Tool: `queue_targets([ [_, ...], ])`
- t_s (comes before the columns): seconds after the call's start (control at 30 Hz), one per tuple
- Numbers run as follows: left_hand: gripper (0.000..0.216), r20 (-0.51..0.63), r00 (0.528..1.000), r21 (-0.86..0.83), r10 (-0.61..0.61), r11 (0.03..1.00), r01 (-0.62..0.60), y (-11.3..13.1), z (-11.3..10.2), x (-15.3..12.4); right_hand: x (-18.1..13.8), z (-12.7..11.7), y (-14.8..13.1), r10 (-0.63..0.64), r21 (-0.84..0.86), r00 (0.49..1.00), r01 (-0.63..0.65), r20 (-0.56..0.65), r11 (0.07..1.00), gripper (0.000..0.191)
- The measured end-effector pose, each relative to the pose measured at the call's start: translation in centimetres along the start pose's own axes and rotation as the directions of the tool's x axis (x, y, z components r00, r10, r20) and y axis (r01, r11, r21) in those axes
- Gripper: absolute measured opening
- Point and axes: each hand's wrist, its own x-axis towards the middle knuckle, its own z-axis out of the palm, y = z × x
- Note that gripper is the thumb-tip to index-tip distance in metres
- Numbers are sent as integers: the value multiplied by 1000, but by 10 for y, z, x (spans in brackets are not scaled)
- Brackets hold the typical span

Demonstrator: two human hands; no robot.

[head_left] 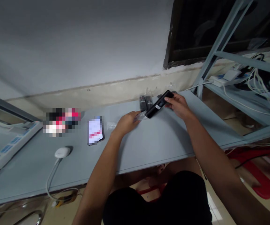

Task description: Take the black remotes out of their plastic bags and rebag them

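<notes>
A long black stick-shaped device (158, 105) with a small white label is held at a slant above the grey tabletop. Its upper end is gripped by my right hand (178, 104), with the thumb on the near face. My left hand (127, 122) pinches a clear plastic bag (141, 116) at the device's lower end; whether the device's tip lies inside the bag cannot be made out. Just behind, against the wall, several dark objects in clear wrapping (145, 101) lie on the table, partly hidden by the device.
To the left on the grey table (135, 156) lie a lit phone (95, 130), a crumpled clear wrapper (112, 125) and a white round charger (62, 152) with a cable. A power strip (15, 145) sits at the left edge. Shelves with tangled cables (258, 79) stand right.
</notes>
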Motion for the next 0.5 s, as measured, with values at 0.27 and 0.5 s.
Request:
queue_targets([
  [0.27,58,-25,1000,-135,7,991,-10,9,-1,-3,-6,18,2,-312,-277,950,294,-22,915,48],
  [0.5,63,-2,1000,-169,6,986,-6,10,-2,-1,-9,16,24,-122,-491,955,247,272,836,58],
])
